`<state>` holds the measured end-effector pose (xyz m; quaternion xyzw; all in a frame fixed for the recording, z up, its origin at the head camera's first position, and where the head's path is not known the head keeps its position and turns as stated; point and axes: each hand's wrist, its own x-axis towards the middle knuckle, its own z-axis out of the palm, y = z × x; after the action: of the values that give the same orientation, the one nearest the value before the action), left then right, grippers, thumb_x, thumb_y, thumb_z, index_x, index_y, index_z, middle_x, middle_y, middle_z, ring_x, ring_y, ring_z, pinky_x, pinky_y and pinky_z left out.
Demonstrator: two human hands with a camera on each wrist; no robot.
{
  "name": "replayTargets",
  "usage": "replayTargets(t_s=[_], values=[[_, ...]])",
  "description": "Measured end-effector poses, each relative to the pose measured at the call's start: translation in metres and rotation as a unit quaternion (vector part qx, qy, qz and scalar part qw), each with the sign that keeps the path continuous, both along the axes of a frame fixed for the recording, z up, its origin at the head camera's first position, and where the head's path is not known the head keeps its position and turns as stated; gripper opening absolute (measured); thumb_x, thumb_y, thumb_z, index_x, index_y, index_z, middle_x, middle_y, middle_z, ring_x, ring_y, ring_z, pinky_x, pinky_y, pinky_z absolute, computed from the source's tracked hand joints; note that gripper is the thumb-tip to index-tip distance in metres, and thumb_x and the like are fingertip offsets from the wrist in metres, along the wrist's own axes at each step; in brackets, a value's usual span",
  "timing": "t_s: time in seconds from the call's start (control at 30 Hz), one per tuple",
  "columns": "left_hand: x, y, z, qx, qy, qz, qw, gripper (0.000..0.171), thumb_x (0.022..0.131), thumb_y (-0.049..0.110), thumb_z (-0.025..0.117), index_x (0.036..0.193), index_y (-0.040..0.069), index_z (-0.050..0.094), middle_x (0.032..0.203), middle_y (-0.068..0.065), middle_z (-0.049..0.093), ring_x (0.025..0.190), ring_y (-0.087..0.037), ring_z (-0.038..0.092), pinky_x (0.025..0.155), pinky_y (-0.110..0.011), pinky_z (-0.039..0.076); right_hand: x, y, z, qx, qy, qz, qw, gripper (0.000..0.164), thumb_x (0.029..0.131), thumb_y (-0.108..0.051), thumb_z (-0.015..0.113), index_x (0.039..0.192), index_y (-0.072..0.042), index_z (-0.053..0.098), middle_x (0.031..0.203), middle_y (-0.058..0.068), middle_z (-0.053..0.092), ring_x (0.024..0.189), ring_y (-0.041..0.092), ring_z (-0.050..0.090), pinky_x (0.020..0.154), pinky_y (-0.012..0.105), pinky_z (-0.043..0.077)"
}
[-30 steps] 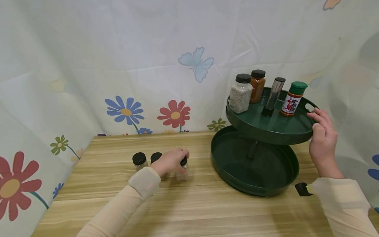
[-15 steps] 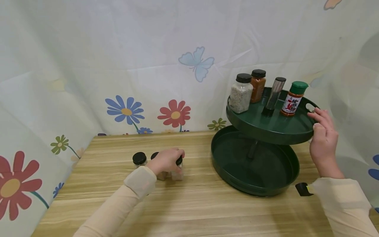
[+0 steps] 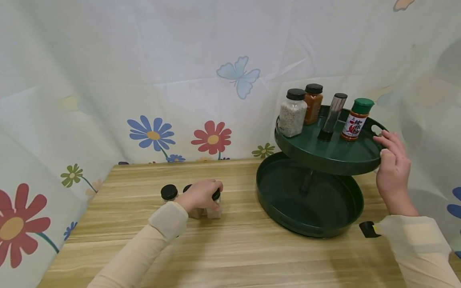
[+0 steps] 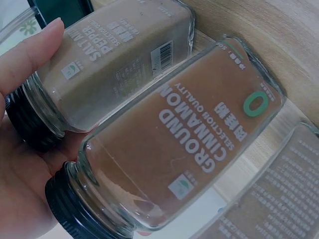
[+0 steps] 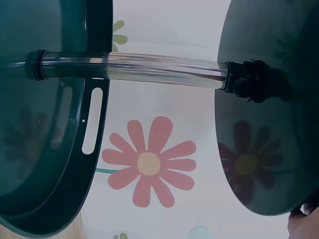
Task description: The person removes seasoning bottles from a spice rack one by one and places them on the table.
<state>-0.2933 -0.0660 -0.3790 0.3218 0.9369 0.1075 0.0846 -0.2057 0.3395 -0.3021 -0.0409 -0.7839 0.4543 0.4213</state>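
My left hand [image 3: 202, 195] grips a glass jar of salt and pepper [image 4: 124, 62] near its black lid, thumb laid along the side. The jar stands on the wooden table, right beside a jar of ground cinnamon [image 4: 169, 132], which the hand partly hides in the head view. Left of these is a third black-lidded jar [image 3: 169, 193]. My right hand [image 3: 393, 174] holds the edge of the upper tray [image 3: 327, 162] of a dark green two-tier spice rack, fingers over the rim by its handle slot. Only its fingertips show in the right wrist view.
On the upper tray stand a jar of whitish grains [image 3: 292, 116], a jar of orange-brown powder [image 3: 313, 106], a slim grinder-like tube [image 3: 333, 116] and a green-capped chilli bottle [image 3: 354, 124]. The lower tray [image 3: 309, 218] sits below. A flowered curtain [image 3: 180, 92] hangs behind.
My left hand has slid the salt and pepper jar a short way left, up close to the cinnamon jar. The right hand and rack have stayed put.
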Motion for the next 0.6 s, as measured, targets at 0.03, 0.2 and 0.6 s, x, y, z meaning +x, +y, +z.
replayTargets(t_s=[0.03, 0.2, 0.6], values=[[0.0003, -0.0002, 0.0002, 0.002, -0.001, 0.001, 1.0000, 0.045, 0.069, 0.026, 0.077, 0.103, 0.011, 0.052, 0.094, -0.001, 0.054, 0.085, -0.018, 0.052, 0.080, -0.038, 0.046, 0.0002, 0.0000, 0.0002, 0.000, -0.001, 0.000, 1.000, 0.043, 0.091, -0.011, 0.024, 0.121, 0.003, 0.052, 0.139, 0.005, 0.039, 0.133, 0.007, 0.018, 0.110, 0.028, 0.009], [0.0014, -0.0011, -0.0005, 0.008, 0.003, -0.001, 1.0000, 0.045, 0.069, 0.025, 0.077, 0.104, 0.010, 0.053, 0.094, -0.001, 0.054, 0.086, -0.019, 0.052, 0.081, -0.039, 0.046, 0.0009, 0.0004, 0.0011, 0.004, -0.005, 0.002, 1.000, 0.043, 0.091, -0.010, 0.024, 0.121, 0.003, 0.051, 0.140, 0.005, 0.039, 0.133, 0.007, 0.017, 0.110, 0.027, 0.009], [-0.0008, -0.0066, -0.0065, 0.075, -0.001, -0.011, 0.9971, 0.048, 0.073, 0.029, 0.073, 0.113, 0.011, 0.053, 0.109, -0.004, 0.057, 0.096, -0.019, 0.052, 0.086, -0.037, 0.046, 0.0016, 0.0022, 0.0016, 0.017, -0.019, 0.001, 1.000, 0.043, 0.091, -0.011, 0.024, 0.122, 0.004, 0.050, 0.141, 0.006, 0.037, 0.133, 0.006, 0.017, 0.110, 0.028, 0.009]])
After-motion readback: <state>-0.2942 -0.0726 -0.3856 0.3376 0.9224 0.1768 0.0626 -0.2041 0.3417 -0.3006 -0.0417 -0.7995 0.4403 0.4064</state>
